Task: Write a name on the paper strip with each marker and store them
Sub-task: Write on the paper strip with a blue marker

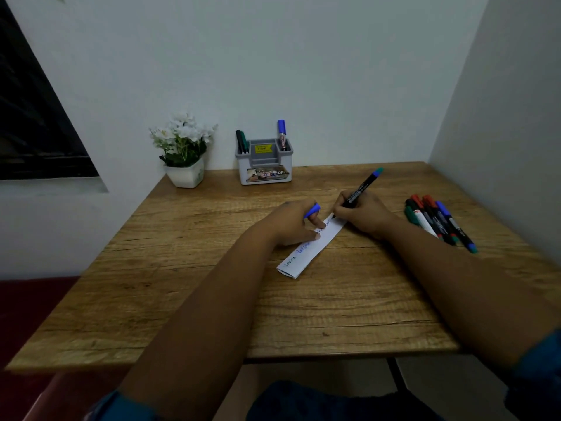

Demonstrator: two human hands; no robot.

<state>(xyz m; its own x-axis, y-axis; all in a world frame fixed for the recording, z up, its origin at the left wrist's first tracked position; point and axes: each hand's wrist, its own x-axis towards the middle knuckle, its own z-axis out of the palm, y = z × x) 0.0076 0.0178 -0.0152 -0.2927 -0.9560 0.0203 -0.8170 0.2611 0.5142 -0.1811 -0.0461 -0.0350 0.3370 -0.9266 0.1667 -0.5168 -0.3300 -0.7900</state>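
Two bare forearms reach across the wooden surface [188, 268], which carries everything else. At its back edge stand a flower pot [185, 174] and a grey holder [264, 162] with three markers already stored in it. To the right lies a loose bunch of markers [437, 221], apparently not yet used.

Near the middle, the paper strip [312, 247] lies at a slant, with names written along it (too small to read). The left hand [296, 223] pins it with spread fingertips while its curled fingers grip a blue cap [312, 211]. The right hand [359, 215] is closed around a black marker [362, 186], tip touching the strip's far end.

Little room remains there, so the writing should stay small. Steady downward pressure from the left fingers will likely stop the strip sliding. Keeping the cap in hand helps quick recapping.
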